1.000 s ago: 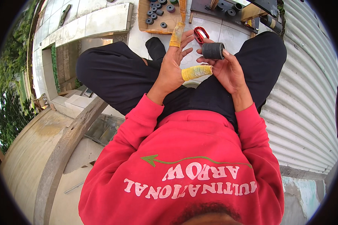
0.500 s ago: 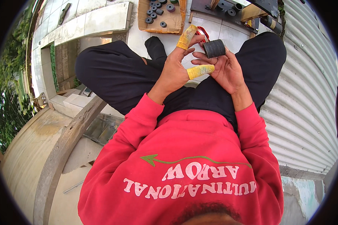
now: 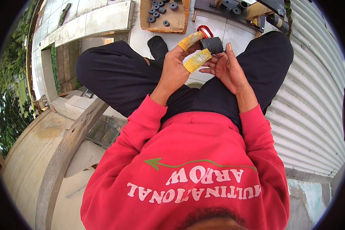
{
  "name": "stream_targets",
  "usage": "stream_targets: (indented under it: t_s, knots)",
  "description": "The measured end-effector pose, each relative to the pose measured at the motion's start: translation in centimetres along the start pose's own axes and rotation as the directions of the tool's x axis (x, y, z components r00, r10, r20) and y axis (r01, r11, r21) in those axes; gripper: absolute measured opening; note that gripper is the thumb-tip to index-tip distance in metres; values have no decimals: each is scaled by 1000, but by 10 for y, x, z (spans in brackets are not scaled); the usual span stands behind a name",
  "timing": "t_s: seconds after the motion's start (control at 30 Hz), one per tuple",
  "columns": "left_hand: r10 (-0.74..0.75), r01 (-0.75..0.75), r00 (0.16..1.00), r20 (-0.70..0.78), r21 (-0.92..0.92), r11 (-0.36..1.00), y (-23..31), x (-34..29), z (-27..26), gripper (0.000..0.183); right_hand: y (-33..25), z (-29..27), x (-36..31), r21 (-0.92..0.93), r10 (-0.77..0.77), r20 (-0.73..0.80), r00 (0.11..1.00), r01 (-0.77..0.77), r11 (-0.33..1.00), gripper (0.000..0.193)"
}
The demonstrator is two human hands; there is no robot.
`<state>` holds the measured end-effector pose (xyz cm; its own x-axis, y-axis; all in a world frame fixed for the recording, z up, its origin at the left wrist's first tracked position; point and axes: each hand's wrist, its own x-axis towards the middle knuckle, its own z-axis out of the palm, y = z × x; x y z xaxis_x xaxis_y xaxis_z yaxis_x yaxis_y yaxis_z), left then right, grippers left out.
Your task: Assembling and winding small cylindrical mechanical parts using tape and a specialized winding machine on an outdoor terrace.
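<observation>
My left hand [image 3: 175, 65] has yellow wrapping on its thumb and forefinger. Those two fingers close around the left part of a black ribbed cylinder [image 3: 212, 45], which lies nearly level above my lap. Just beyond the forefinger, a red loop-shaped item [image 3: 205, 30] shows; how it is held is hidden. My right hand [image 3: 230, 73] is spread at the cylinder's right end, its thumb raised and its other fingers apart below. Whether those fingertips touch the cylinder is hard to see.
Ahead, a cardboard box [image 3: 165, 26] contains several small dark rollers with holes. To its right, a dark low bench [image 3: 214, 14] carries more black cylinders [image 3: 237, 10] and wooden pieces. A corrugated metal sheet [image 3: 310, 92] runs along my right; a curved wooden beam [image 3: 71, 142] is at left.
The cylinder has passed from my right hand into my left hand's wrapped fingers and shifted slightly left and away. My right hand's grip has loosened, its thumb now standing off the cylinder.
</observation>
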<state>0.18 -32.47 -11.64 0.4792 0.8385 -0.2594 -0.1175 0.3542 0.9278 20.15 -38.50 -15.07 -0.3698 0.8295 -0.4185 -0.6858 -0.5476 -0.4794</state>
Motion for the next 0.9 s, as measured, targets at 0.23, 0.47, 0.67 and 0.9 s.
stream_targets:
  t_s: [0.23, 0.47, 0.67, 0.9]
  knots:
    - [-19, 14, 997, -79, -54, 998, -1, 0, -3, 53, -4, 15, -2, -508, -578, -134, 805, 445, 737, 59]
    - [-28, 34, 998, -48, 134, 990, 4, -1, -6, 57, -8, 26, -7, -830, -778, 75, 624, 472, 299, 43]
    - [7, 1, 999, -34, 219, 976, -2, 1, -13, 59, -9, 25, -7, -884, -777, 83, 624, 406, 233, 36]
    - [-1, 10, 998, -63, 143, 990, 0, 0, -8, 63, -7, 26, -6, -892, -794, 90, 602, 404, 204, 34]
